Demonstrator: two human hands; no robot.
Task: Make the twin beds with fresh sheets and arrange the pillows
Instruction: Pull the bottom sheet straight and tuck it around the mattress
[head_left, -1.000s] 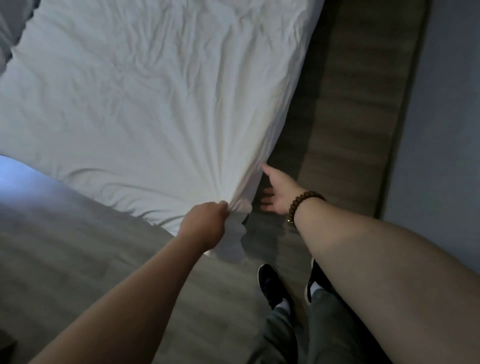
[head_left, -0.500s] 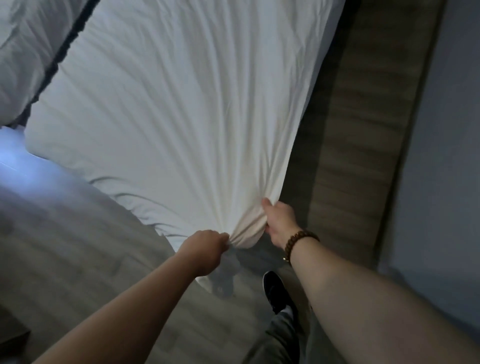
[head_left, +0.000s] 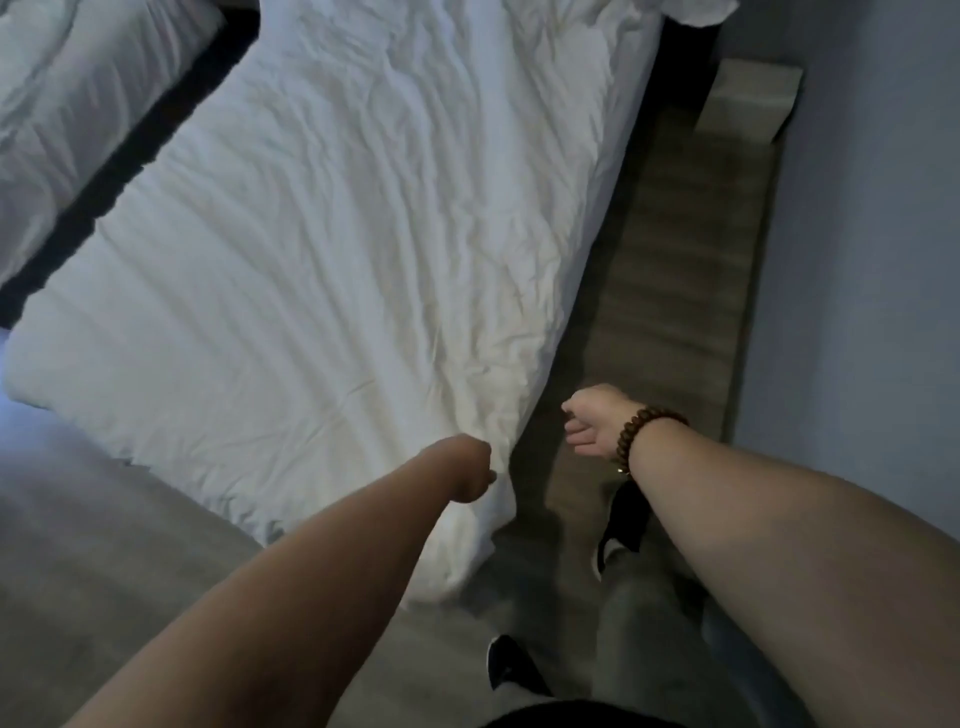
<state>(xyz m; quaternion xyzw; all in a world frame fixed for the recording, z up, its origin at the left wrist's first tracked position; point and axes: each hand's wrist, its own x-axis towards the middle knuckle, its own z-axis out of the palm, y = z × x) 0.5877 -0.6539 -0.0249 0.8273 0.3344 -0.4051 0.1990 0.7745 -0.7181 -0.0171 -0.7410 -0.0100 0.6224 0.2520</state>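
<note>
At centre, running up to 12 o'clock: white sheet (head_left: 337, 260), spread flat over the near bed. Thin matte cloth, creased all over. Long folds fan in toward its near corner at about 6 o'clock, and that corner drapes off the bed toward the floor (head_left: 675, 260).

Left hand (head_left: 467, 475) sits on that corner, fingers curled into the cloth and bunching it. Right hand (head_left: 589, 423) is at 3 o'clock of the left, clear of the sheet and over the floor, fingers loosely curled and holding nothing. It has a bracelet (head_left: 641, 431) of round brown beads on the wrist.

Second bed (head_left: 67, 104) at 10 o'clock has rumpled white bedding, with a dark gap (head_left: 130, 156) between the two. Floor is wood-grain planks. Wall (head_left: 857, 260) at 3 o'clock is plain blue-grey. At 5 o'clock: black shoe (head_left: 623, 519) and grey trousers (head_left: 639, 623).
</note>
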